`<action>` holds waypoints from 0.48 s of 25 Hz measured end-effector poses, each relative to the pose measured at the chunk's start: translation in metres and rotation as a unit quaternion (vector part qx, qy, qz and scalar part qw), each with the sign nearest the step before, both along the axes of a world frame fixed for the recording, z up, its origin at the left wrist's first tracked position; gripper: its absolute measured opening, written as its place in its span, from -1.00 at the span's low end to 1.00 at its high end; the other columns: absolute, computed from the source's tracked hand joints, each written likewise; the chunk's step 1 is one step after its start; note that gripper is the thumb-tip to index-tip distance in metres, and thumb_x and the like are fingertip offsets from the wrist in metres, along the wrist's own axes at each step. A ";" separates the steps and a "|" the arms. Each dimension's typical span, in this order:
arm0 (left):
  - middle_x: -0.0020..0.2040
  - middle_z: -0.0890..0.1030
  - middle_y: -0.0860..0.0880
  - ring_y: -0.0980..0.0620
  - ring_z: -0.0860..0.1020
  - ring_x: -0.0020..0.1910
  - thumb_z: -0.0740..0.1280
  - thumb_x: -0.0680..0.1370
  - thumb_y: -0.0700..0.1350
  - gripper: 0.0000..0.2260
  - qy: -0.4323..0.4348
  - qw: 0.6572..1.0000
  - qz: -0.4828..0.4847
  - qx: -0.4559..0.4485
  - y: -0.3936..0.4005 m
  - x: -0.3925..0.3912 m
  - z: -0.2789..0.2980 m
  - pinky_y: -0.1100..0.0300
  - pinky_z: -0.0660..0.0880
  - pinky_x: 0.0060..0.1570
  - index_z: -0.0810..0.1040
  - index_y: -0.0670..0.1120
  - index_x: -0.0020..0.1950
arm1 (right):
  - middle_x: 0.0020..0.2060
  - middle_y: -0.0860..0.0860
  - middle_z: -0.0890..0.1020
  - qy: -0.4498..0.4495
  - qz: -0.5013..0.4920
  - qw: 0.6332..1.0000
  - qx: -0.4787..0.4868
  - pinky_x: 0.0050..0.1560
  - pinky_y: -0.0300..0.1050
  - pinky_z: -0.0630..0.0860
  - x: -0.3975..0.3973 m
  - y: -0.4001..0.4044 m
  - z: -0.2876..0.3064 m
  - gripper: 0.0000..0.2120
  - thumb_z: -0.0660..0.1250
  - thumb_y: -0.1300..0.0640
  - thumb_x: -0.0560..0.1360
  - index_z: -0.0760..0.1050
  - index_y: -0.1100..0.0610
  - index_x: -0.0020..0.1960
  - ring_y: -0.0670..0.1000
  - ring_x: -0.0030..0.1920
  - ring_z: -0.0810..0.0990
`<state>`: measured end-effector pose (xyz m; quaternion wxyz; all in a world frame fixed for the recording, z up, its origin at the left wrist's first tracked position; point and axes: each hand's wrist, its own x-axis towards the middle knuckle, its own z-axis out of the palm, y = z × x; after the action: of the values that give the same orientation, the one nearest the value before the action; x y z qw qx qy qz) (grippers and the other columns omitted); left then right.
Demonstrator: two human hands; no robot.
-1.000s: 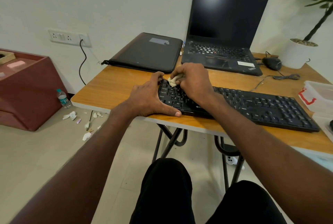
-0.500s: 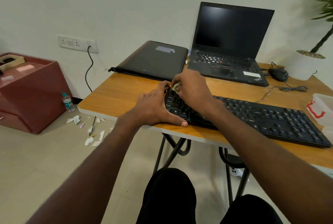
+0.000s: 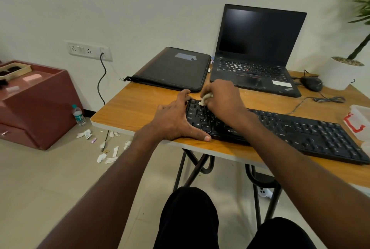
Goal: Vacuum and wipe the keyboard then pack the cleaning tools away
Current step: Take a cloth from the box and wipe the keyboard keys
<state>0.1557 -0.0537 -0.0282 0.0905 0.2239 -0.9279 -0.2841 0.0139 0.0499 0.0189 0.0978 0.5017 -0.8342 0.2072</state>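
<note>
right hand wiping keyboard, "ZEB" lettering

Wooden bench on black folding legs carries black keyboard, open laptop, zipped laptop sleeve, wired mouse, white plant pot, clear plastic box at right edge.

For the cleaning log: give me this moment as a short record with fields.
stage: wiping keys, top-left corner of the keyboard
right hand: pinching a small pale wipe against the keys
left hand: braced flat at the keyboard's left end
table: also holds an open laptop, a sleeve, a mouse
floor: scattered used wipes
</note>
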 end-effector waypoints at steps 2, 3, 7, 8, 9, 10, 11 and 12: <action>0.67 0.28 0.04 -0.08 0.29 0.62 0.52 0.04 0.58 0.42 0.001 1.000 -0.002 0.003 0.000 0.000 -0.001 -0.21 0.10 0.58 -0.11 0.09 0.68 | -0.02 -0.01 0.67 -0.033 0.039 0.998 -0.039 0.00 -0.13 0.54 0.009 -0.012 -0.009 -0.80 0.50 0.21 0.47 0.72 0.00 0.06 -0.02 0.00 0.60; 0.64 0.33 0.03 -0.08 0.32 0.60 0.52 0.03 0.60 0.42 0.005 1.000 -0.004 0.004 -0.001 0.000 -0.002 -0.20 0.12 0.57 -0.11 0.09 0.68 | -0.03 -0.01 0.64 -0.036 0.055 0.997 -0.042 -0.04 -0.11 0.51 0.011 -0.015 -0.011 -0.80 0.52 0.19 0.46 0.72 -0.01 0.06 -0.01 -0.01 0.57; 0.61 0.38 0.00 -0.09 0.34 0.58 0.47 0.02 0.62 0.42 0.008 1.000 -0.002 0.014 -0.004 -0.001 -0.004 -0.17 0.12 0.57 -0.14 0.12 0.68 | -0.04 -0.05 0.66 -0.080 0.095 0.991 -0.041 -0.05 -0.10 0.55 0.005 -0.015 -0.007 -0.83 0.57 0.18 0.41 0.74 0.00 -0.02 -0.05 -0.02 0.60; 0.62 0.37 -0.01 -0.09 0.34 0.59 0.48 0.02 0.62 0.42 0.008 1.000 -0.001 0.015 -0.003 -0.001 -0.004 -0.18 0.11 0.57 -0.15 0.12 0.68 | -0.06 -0.09 0.68 -0.118 0.095 0.986 -0.067 -0.04 -0.15 0.58 0.004 -0.013 -0.006 -0.83 0.58 0.18 0.40 0.74 0.00 -0.04 -0.11 -0.03 0.62; 0.62 0.36 -0.01 -0.09 0.34 0.59 0.50 0.04 0.61 0.42 0.009 1.000 0.000 0.013 -0.003 -0.001 -0.004 -0.18 0.12 0.57 -0.15 0.12 0.68 | -0.08 -0.12 0.69 -0.161 0.089 0.978 -0.100 -0.06 -0.23 0.58 0.004 -0.011 -0.006 -0.82 0.59 0.17 0.40 0.73 0.00 -0.03 -0.16 -0.05 0.64; 0.62 0.37 -0.02 -0.10 0.34 0.58 0.52 0.06 0.59 0.41 0.009 1.000 0.002 0.009 -0.003 0.000 -0.003 -0.17 0.13 0.56 -0.15 0.12 0.68 | -0.07 -0.14 0.70 -0.195 0.082 0.969 -0.126 -0.07 -0.28 0.58 0.005 -0.009 -0.007 -0.79 0.60 0.15 0.39 0.73 0.00 0.01 -0.19 -0.05 0.65; 0.61 0.38 -0.03 -0.10 0.35 0.57 0.55 0.08 0.57 0.40 0.009 1.000 0.004 0.007 -0.003 0.000 -0.003 -0.16 0.14 0.56 -0.15 0.12 0.68 | -0.06 -0.14 0.70 -0.205 0.080 0.966 -0.134 -0.06 -0.28 0.59 0.007 -0.008 -0.006 -0.76 0.61 0.13 0.39 0.72 0.00 0.04 -0.20 -0.05 0.65; 0.59 0.40 -0.03 -0.10 0.36 0.56 0.56 0.10 0.54 0.38 0.008 1.000 0.006 0.005 -0.003 0.000 -0.004 -0.15 0.14 0.55 -0.14 0.11 0.68 | -0.04 -0.12 0.71 -0.186 0.090 0.972 -0.112 -0.03 -0.23 0.61 0.007 -0.009 -0.004 -0.75 0.61 0.12 0.39 0.72 0.00 0.06 -0.18 -0.04 0.65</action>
<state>0.1554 -0.0565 -0.0317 0.0989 0.2274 -0.9243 -0.2901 0.0212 0.0407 0.0147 -0.0220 0.5130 -0.7607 0.3970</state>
